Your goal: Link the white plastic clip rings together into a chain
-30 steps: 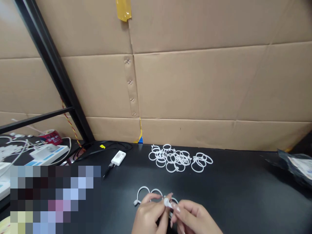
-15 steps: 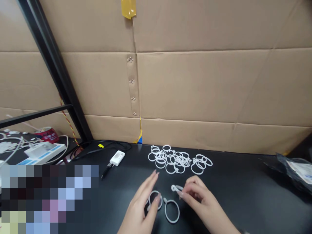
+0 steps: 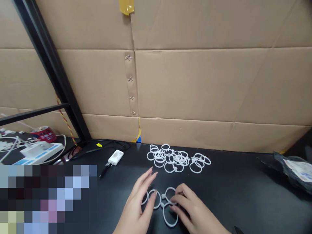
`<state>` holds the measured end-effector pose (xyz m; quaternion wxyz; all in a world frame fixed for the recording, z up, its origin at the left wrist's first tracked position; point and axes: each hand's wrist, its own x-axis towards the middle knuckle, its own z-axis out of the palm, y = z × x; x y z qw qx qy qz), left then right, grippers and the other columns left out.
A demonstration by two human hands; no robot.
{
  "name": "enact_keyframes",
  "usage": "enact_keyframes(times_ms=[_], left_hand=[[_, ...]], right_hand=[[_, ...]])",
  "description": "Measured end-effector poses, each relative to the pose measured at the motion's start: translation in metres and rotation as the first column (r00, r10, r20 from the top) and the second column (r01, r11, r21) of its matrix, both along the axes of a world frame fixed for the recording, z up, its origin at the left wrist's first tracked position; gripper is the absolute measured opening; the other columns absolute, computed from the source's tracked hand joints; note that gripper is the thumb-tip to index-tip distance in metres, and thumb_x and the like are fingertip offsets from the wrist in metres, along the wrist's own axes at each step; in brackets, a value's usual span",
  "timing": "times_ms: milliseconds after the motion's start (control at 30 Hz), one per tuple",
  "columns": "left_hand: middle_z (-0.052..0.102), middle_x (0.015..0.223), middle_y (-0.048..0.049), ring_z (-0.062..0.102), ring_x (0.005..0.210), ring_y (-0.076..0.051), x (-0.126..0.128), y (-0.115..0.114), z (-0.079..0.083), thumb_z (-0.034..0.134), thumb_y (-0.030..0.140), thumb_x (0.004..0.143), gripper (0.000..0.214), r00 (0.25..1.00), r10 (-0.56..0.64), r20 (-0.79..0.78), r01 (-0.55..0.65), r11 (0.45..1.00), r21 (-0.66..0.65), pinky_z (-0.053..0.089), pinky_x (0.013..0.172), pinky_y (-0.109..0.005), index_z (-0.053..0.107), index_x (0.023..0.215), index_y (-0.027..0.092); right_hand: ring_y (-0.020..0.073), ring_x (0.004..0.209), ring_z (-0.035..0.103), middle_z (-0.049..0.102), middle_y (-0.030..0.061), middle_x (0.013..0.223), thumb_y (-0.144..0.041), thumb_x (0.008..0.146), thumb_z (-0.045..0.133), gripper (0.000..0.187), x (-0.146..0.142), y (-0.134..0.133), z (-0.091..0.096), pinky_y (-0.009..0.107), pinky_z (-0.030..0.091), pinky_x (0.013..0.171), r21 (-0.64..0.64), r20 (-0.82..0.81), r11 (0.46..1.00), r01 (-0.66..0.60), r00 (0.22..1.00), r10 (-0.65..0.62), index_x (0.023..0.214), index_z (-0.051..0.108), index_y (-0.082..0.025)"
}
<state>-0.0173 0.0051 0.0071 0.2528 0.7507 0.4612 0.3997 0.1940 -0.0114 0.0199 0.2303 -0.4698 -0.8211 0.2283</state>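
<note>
On the near part of the table (image 3: 231, 182) lies the lower ring (image 3: 171, 226), a white loop with a small knob. Its knob is at the upper left, so its longer line slants from there down to the right. The right hand (image 3: 195, 208) is the nearer one to it: the loop lies to the left of this hand and a little nearer to the viewer, and the thumb comes over its upper right part.

Just beyond is the upper ring (image 3: 170, 188), whose knob also looks to the left; the two knobs are very close together. The right hand has bent fingers, quite narrow, and their tips cover the right lower part of this upper ring. Whether they pinch it or only rest on it, I cannot tell.

The left hand (image 3: 137, 205) is wide, with the thumb well away from the long fingers, and it seems to hold nothing. Its thumb passes over the left ring (image 3: 160, 199); a further ring (image 3: 146, 199) is partly hidden behind this hand. Both lie flat.

Farther, beyond both hands, there is a heap of rings (image 3: 181, 159) with a smaller group (image 3: 195, 172) on its right. To the left of the heap lies a white adapter (image 3: 115, 157). Behind everything stands the cardboard wall (image 3: 195, 84).
</note>
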Motion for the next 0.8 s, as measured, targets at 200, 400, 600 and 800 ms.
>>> enact_keyframes(times_ms=[200,400,600,800], left_hand=[[0.042,0.143,-0.0037,0.042,0.13,-0.024,-0.001,0.003,0.0,0.043,0.025,0.093,0.04,0.999,0.026,0.027,-0.027,0.999,0.021,0.04,0.103,-0.044,0.047,0.131,0.033],[0.044,0.142,-0.0048,0.042,0.13,-0.024,-0.001,0.001,-0.001,0.043,0.025,0.093,0.038,1.0,0.013,-0.011,-0.013,0.999,0.036,0.04,0.103,-0.043,0.049,0.13,0.031],[0.044,0.141,-0.0045,0.043,0.129,-0.023,0.0,-0.001,0.0,0.041,0.024,0.094,0.036,0.998,-0.014,-0.066,0.016,1.0,0.026,0.037,0.104,-0.044,0.052,0.127,0.032],[0.046,0.14,-0.0045,0.045,0.128,-0.024,0.001,-0.001,0.002,0.041,0.024,0.093,0.034,0.996,-0.016,-0.091,0.017,1.0,0.018,0.039,0.103,-0.045,0.057,0.122,0.032]], right_hand=[[0.0176,0.094,0.056,0.054,0.0037,0.103,-0.018,0.092,0.045,0.023,0.006,0.003,-0.002,0.03,0.048,0.085,0.094,-0.003,0.995,0.045,0.999,-0.045,0.111,0.055,-0.028],[0.0237,0.077,0.057,0.055,0.0065,0.088,-0.03,0.087,0.052,0.019,0.059,0.047,-0.022,0.042,0.047,0.074,0.294,0.009,0.84,0.456,0.877,-0.48,0.103,0.054,-0.02],[0.027,0.079,0.057,0.054,0.0044,0.082,-0.038,0.079,0.062,0.018,0.095,0.068,-0.029,0.044,0.043,0.073,0.326,0.038,0.79,0.52,0.828,-0.56,0.083,0.056,-0.022],[0.0208,0.069,0.054,0.05,0.0012,0.076,-0.035,0.079,0.063,0.019,0.09,0.068,-0.031,0.036,0.044,0.068,0.299,0.044,0.826,0.477,0.858,-0.511,0.069,0.053,-0.022]])
